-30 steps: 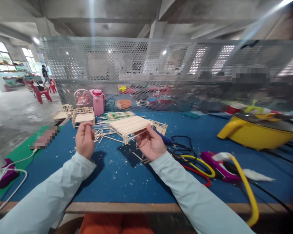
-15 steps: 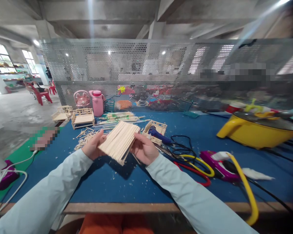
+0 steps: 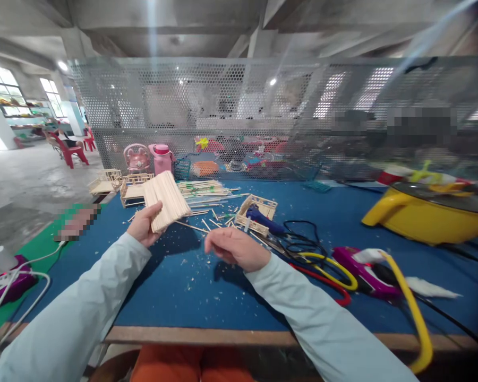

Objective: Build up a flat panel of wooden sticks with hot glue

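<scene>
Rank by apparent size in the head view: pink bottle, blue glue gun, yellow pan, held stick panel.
1. Yellow pan, even cut off by the frame
2. Stick panel, in the left hand
Unranked, both smaller: blue glue gun and pink bottle; too alike, bottle partly hidden

Left forearm (image 3: 87, 292) and right forearm (image 3: 318, 318) angle inward, pale blue sleeves down to the wrists. Left hand (image 3: 144, 225) raised, gripping: thumb on top, other digits mostly hidden underneath. Right hand (image 3: 241, 249) a bit lower, back up, fingers (image 3: 219, 239) loosely curled, pointing left. Hands apart.
</scene>
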Demonstrator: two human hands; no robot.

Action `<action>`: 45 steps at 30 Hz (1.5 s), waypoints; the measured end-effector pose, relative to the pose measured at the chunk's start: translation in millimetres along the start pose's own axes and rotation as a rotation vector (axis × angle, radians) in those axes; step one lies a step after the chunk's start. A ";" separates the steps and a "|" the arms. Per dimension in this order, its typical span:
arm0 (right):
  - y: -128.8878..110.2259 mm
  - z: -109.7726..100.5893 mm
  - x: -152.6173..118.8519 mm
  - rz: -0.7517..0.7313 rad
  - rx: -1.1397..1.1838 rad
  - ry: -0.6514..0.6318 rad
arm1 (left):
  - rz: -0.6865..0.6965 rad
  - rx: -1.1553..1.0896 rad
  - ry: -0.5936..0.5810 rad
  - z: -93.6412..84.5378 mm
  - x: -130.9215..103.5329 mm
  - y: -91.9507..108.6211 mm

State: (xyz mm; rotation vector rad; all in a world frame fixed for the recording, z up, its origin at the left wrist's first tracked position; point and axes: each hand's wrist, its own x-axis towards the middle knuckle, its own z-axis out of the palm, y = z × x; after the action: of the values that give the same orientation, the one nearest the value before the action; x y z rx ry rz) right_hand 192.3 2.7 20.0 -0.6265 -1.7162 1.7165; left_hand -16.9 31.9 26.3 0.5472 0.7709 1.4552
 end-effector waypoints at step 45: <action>11.3 18.3 1.9 -0.148 -0.080 0.405 | 0.122 0.650 -0.539 -2.3 -22.1 -33.1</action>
State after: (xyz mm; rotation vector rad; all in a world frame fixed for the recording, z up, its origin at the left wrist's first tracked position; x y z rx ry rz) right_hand 176.9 -8.3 9.7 -0.7996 -1.5059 1.3174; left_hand 4.5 7.6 3.1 1.4364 0.7696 1.0615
